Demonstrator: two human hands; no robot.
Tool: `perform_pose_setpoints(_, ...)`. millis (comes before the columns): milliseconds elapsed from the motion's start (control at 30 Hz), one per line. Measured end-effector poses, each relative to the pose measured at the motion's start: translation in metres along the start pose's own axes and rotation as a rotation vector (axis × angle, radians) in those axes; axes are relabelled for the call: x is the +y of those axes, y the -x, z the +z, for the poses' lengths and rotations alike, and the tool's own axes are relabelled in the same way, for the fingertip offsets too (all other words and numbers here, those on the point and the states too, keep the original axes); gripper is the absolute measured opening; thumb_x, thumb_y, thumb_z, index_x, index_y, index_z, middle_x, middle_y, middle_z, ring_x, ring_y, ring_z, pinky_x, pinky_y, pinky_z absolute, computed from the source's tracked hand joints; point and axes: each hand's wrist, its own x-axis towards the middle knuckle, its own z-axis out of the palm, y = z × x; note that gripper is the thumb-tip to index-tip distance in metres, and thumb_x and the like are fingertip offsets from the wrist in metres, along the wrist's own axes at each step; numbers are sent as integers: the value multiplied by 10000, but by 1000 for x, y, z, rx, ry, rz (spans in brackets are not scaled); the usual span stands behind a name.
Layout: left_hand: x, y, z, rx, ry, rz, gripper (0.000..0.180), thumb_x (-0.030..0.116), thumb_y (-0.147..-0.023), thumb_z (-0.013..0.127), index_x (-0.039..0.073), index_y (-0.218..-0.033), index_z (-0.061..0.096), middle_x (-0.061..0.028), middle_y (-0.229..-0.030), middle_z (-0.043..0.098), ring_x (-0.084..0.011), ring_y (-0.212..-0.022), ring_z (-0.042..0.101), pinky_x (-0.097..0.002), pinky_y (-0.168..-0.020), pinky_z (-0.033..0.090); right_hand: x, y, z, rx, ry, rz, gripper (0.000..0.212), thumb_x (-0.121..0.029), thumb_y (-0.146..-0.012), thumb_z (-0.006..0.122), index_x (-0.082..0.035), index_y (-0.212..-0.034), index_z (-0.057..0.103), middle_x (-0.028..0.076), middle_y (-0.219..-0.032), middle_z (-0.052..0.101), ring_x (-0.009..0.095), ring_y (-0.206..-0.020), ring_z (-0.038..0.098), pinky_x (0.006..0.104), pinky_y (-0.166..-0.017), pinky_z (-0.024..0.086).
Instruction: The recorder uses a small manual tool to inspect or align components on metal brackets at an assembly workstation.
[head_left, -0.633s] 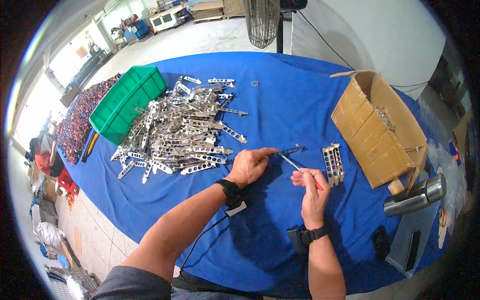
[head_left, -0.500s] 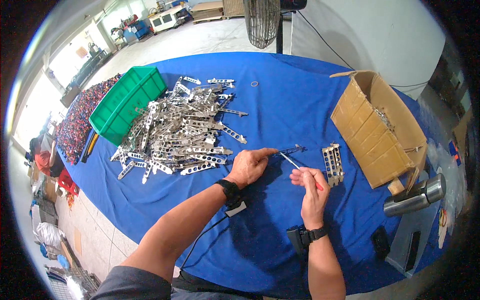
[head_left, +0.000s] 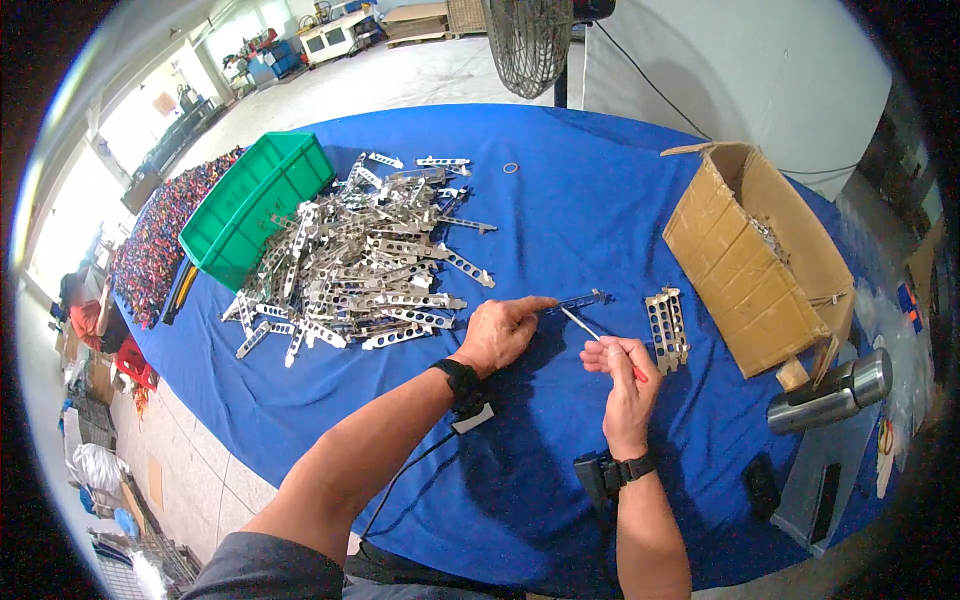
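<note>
My left hand is closed on the near end of a perforated metal strip, its index finger stretched along it. The strip lies low over the blue cloth, partly hidden by the fingers. My right hand grips a thin tool with a pale slender shaft and a red handle. The tool's tip points at the strip close to my left fingertip; whether it touches I cannot tell. Just right of that hand lies a small row of similar strips. Left of my left hand rises a big pile of metal strips.
A green crate leans by the pile, beside a heap of small multicoloured pieces. An open cardboard box stands right, with a steel flask nearer. A fan is beyond the table; another person is far left.
The tool's tip has shifted very slightly toward me. My hands and the strip stay almost in place. The fan's head has turned a little.
</note>
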Motion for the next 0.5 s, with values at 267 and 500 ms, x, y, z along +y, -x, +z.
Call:
perform_pose_setpoints(267,-1,0,1,27,2,38,343,110,-872,555,150,-1182,698,-115,-574,551,-190,-520,552,-367,-561,468,1,0,0,16,9,-8,229,-140,-1001,492,50,-979,619,151,-905,700,202,-781,684,312,-715,552)
perform_pose_setpoints(500,1,0,0,-10,-21,-46,357,122,-854,550,201,-1167,701,-153,-648,628,-333,-647,647,-439,-620,503,1,-1,0,41,32,-27,226,-139,-1002,491,46,-982,619,147,-894,699,200,-785,684,310,-719,549)
